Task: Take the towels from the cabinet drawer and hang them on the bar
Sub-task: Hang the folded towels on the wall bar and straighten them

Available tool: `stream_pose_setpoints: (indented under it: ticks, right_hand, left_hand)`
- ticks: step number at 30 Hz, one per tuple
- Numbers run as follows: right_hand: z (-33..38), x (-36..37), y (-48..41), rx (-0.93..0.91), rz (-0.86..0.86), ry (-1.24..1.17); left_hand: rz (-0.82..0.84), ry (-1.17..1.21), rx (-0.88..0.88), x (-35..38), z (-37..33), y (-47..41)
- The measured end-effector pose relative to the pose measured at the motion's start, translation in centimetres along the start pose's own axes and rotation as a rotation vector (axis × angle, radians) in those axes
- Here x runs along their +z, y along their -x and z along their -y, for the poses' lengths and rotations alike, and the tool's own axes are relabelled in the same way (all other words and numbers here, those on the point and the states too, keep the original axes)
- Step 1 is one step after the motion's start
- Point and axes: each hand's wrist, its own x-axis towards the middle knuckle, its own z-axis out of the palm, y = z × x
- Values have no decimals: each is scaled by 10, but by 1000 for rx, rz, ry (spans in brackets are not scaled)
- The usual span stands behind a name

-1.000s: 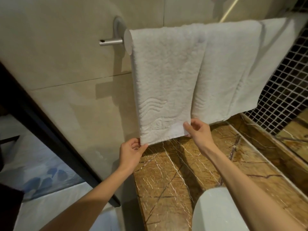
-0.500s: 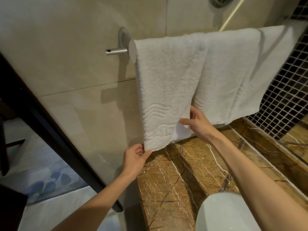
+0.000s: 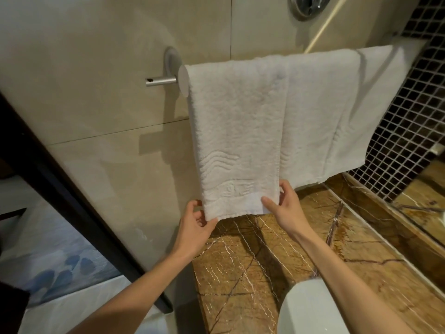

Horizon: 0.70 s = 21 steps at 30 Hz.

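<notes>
Both hands pinching hung towel's bottom corners.
Left hand (image 3: pixel 195 224) and right hand (image 3: pixel 284 206) are gripping the towel (image 3: pixel 237 131) hanging over the bar (image 3: pixel 160 81).

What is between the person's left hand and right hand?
In the head view, the lower hem of the front towel spans between the left hand and the right hand; each pinches one corner.

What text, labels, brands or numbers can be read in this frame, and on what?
No text can be read here.
Front towel: an embossed mark above the hem, under wavy lines, may hold letters, but it is too faint to read.
</notes>
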Motion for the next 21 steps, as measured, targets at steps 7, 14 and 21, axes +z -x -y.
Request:
stream_pose_setpoints:
  ticks: [7, 14, 21]
  right_hand:
    - [-5, 0, 12, -121, -19, 51]
    - [-6, -1, 16, -72, 23, 42]
    - [-17, -1, 17, 44, -9, -16]
  left_hand:
    - [-53, 33, 60, 10, -6, 7]
    - [-69, 62, 99, 11, 5, 14]
    - [-60, 40, 94, 9, 6, 22]
